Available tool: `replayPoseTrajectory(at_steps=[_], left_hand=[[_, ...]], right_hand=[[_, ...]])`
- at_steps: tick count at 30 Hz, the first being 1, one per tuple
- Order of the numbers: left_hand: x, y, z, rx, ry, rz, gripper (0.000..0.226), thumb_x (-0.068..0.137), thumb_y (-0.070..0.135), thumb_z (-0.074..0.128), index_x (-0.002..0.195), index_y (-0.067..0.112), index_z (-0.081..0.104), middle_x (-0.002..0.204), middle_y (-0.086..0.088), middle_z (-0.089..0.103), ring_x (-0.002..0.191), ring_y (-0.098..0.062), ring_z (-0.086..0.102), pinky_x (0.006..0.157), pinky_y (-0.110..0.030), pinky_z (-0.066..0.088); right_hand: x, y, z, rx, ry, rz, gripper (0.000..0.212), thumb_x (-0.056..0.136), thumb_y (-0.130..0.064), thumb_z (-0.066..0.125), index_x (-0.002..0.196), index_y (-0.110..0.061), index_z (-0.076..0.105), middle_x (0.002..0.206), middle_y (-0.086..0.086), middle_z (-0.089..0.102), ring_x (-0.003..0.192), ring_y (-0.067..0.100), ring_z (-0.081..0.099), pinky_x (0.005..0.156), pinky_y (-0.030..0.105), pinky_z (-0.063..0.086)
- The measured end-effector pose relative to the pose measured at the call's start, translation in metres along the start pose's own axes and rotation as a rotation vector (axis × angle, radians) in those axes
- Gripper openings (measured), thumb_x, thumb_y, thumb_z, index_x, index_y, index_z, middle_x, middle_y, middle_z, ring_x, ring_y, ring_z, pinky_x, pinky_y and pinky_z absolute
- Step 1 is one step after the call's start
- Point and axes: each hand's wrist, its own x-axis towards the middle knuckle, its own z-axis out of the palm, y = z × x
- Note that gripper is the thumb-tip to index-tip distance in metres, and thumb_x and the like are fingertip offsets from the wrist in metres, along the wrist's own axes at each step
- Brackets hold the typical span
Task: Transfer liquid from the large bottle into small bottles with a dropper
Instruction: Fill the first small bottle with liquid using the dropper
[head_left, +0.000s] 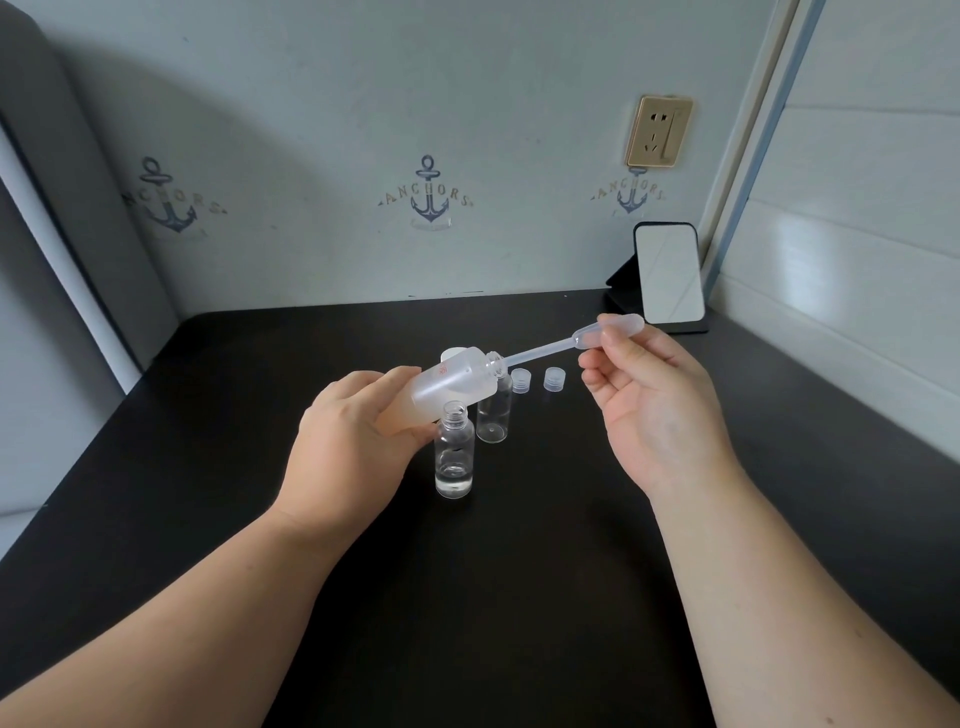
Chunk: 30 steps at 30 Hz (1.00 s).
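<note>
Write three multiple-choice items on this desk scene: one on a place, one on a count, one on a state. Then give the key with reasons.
1. Where is the tip of the dropper?
A. In the mouth of the large bottle
B. In a small bottle
C. Lying on the table

2. How many small caps sit loose on the table?
A. None
B. Two
C. Five

3. How is the large bottle held?
A. Upright
B. Capped
C. Tilted, open

Key: 1 A, the stem enters its neck, the right hand pinching the bulb. 2 B, two ribbed caps lie side by side. 3 C, the left hand holds it slanted and uncapped.
</note>
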Motion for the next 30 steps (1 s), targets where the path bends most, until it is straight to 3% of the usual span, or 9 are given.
replayPoseTrajectory(at_steps=[9,17,23,26,30], left_hand=[[-0.001,0.004,-0.001,-0.019,-0.01,-0.041,0.048,0.082,0.041,0.075,0.129,0.034,0.065,0.113,0.013,0.061,0.11,-0.015,0.054,0.092,-0.036,0.047],[0.001,0.0,-0.002,-0.003,-0.008,-0.072,0.048,0.084,0.038,0.077,0.131,0.036,0.064,0.115,0.013,0.06,0.11,-0.013,0.053,0.093,-0.033,0.046],[0.004,-0.004,-0.003,-0.011,0.041,-0.094,0.038,0.086,0.035,0.074,0.122,0.042,0.062,0.098,0.019,0.056,0.095,0.001,0.049,0.073,-0.014,0.036],[0.003,-0.005,-0.003,-0.036,0.06,-0.11,0.032,0.087,0.036,0.072,0.116,0.044,0.06,0.091,0.02,0.055,0.097,0.011,0.048,0.068,-0.014,0.034],[0.004,-0.006,-0.003,-0.066,0.052,-0.129,0.025,0.089,0.04,0.07,0.111,0.042,0.059,0.091,0.017,0.059,0.091,0.002,0.054,0.068,-0.019,0.039]], right_hand=[[0.001,0.0,-0.003,0.001,0.013,0.01,0.011,0.09,-0.01,0.067,0.097,-0.011,0.076,0.092,0.009,0.077,0.075,0.015,0.07,0.07,0.023,0.055],[0.005,-0.008,-0.009,0.091,0.084,0.006,0.022,0.096,-0.01,0.063,0.083,-0.016,0.08,0.087,0.004,0.074,0.073,0.013,0.067,0.07,0.023,0.054],[0.008,-0.013,-0.015,0.23,0.23,0.017,0.023,0.097,-0.013,0.064,0.078,-0.014,0.078,0.085,0.001,0.074,0.076,0.013,0.069,0.072,0.023,0.056],[0.009,-0.014,-0.016,0.291,0.275,0.018,0.01,0.097,-0.013,0.066,0.091,-0.009,0.073,0.085,0.001,0.074,0.077,0.013,0.071,0.073,0.023,0.056],[0.009,-0.015,-0.017,0.31,0.274,0.016,0.022,0.096,-0.012,0.066,0.077,-0.009,0.078,0.083,0.001,0.074,0.075,0.012,0.071,0.072,0.022,0.056]])
